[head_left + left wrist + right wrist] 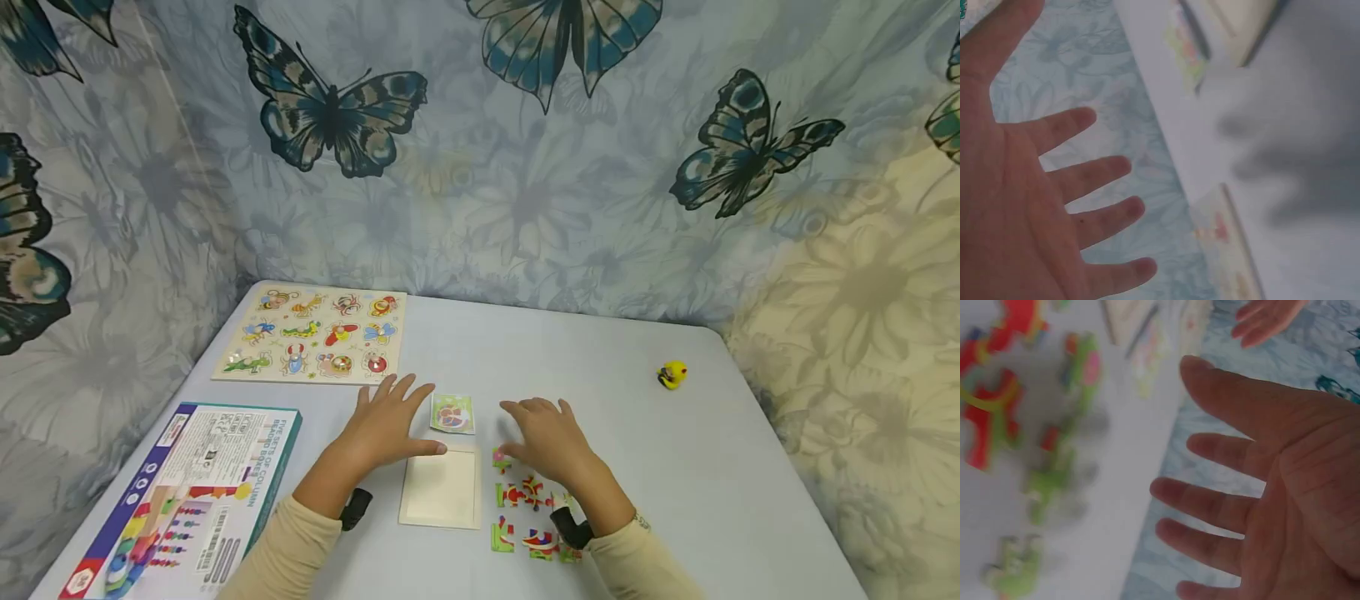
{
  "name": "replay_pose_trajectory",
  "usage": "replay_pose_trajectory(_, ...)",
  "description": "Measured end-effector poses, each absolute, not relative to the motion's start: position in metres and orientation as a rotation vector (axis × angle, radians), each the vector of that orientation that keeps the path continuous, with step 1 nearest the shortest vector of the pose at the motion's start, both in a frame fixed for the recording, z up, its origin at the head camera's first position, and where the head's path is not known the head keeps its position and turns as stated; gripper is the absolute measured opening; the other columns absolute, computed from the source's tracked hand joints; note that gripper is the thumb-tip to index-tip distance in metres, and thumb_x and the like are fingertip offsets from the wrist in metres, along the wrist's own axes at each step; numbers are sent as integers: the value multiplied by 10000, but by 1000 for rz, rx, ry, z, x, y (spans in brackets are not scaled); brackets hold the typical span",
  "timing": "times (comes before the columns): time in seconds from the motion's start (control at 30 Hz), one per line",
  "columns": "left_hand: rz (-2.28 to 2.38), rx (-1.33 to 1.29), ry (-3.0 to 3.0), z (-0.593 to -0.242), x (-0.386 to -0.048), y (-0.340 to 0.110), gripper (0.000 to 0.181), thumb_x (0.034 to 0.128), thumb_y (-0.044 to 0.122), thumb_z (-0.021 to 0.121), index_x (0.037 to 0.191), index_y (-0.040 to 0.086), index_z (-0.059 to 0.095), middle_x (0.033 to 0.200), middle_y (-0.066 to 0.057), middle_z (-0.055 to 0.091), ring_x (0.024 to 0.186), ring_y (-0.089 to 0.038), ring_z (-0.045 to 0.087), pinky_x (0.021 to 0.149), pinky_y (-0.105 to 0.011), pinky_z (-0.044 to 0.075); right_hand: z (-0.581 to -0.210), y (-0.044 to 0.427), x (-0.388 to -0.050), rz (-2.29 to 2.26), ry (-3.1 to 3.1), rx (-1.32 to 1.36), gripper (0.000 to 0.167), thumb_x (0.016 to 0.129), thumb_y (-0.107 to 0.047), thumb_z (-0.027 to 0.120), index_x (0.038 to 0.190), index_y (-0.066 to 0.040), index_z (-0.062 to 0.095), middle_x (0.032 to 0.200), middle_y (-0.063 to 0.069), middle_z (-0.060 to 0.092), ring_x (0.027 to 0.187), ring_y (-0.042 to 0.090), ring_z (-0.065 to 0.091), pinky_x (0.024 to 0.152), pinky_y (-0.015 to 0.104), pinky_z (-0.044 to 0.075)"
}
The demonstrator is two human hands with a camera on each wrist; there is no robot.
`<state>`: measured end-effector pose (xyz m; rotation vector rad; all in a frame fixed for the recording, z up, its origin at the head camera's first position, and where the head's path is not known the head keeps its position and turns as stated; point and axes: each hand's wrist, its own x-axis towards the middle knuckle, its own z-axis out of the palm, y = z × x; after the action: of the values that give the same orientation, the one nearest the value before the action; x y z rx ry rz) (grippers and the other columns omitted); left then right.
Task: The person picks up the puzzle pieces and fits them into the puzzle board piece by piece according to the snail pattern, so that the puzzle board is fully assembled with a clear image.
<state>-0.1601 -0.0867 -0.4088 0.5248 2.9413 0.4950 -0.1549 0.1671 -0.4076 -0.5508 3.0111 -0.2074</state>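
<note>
My left hand (386, 425) is held above the table with its fingers spread, left of a small picture card (452, 414) and the pale wooden tray (440, 489). On the other side, my right hand (551, 442) hovers near several loose puzzle pieces (538, 540), holding nothing. The left wrist view shows the left palm (1016, 206) with fingers apart and nothing in it. In the right wrist view, the right palm (1310, 487) faces the camera, fingers extended, with blurred red and green pieces (1016, 565) beyond it.
An insect picture board (315, 333) lies at the back left of the white table (600, 367). A large printed box (187, 500) lies at the front left. A small yellow toy (672, 374) stands at the back right.
</note>
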Motion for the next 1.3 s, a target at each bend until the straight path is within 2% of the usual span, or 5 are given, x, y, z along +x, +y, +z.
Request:
replay_pose_trajectory(0.2, 535, 515, 2792, -428, -155, -97, 907, 714, 548, 791, 1452, 154, 441, 1528, -192, 347, 1409, -465, 267, 1023, -748, 230, -428, 165, -153, -189, 2992, -625, 425, 778, -243, 812, 1168, -129, 684, 1176, 88, 674, 1146, 316, 595, 1037, 594, 368)
replay_pose_trajectory(0.43, 585, 495, 2670, -446, -143, -107, 937, 654, 399, 883, 1436, 143, 435, 1567, -209, 257, 1447, -458, 166, 1038, -760, 170, -438, 167, -153, -137, 3008, -689, 292, 762, -109, 791, 1045, -128, 720, 1042, 37, 695, 1031, 274, 632, 989, 496, 440)
replay_pose_trajectory(0.67, 610, 512, 2640, -453, -133, -113, 920, 656, 328, 895, 1426, 135, 429, 1587, -204, 200, 1463, -440, 116, 1055, -748, 136, -446, 166, -153, -128, 3014, -660, 264, 778, -112, 784, 1036, -113, 730, 1057, 43, 701, 1039, 276, 637, 1005, 498, 435)
replay_pose_trajectory(0.97, 610, 493, 2637, -451, -128, -113, 917, 669, 321, 886, 1435, 134, 419, 1599, -202, 166, 1474, -431, 73, 1071, -743, 99, -447, 163, -152, -110, 3052, -717, 238, 767, -133, 805, 992, -97, 733, 982, 34, 708, 955, 264, 653, 968, 481, 468)
replay_pose_trajectory(1.3, 580, 499, 2649, -449, -128, -111, 913, 655, 344, 893, 1414, 105, 444, 1582, -214, 213, 1460, -448, 124, 1054, -753, 137, -437, 126, -153, -135, 3032, -939, 300, 741, -186, 841, 1013, -127, 729, 1018, 6, 710, 990, 240, 649, 976, 446, 460)
